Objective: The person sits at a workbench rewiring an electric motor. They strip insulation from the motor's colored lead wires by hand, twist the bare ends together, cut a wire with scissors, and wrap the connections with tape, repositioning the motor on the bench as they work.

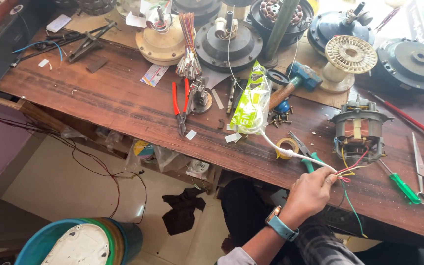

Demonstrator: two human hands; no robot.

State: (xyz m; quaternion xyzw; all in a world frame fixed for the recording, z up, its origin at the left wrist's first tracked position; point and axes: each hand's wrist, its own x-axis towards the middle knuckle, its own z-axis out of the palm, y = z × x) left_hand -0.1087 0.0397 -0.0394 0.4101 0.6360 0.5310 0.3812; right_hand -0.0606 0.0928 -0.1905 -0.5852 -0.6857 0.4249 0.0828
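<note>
Left hand (311, 192), wearing a blue-strapped wristwatch (280, 226), fingers pinched shut on the end of a white sheathed cable (290, 153) where red, yellow and green leads fan out, near the front edge of the dark wooden workbench (123, 100). The cable runs back to a green-and-white plastic packet (251, 100). Just beyond the fingertips stands a small grey electric motor with copper windings (359, 130). A green-handled screwdriver (402, 185) lies beside it. Right hand out of sight.

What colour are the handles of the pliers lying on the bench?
Red: the pliers have red handles, clearest in the head view, on the wooden workbench.
</note>
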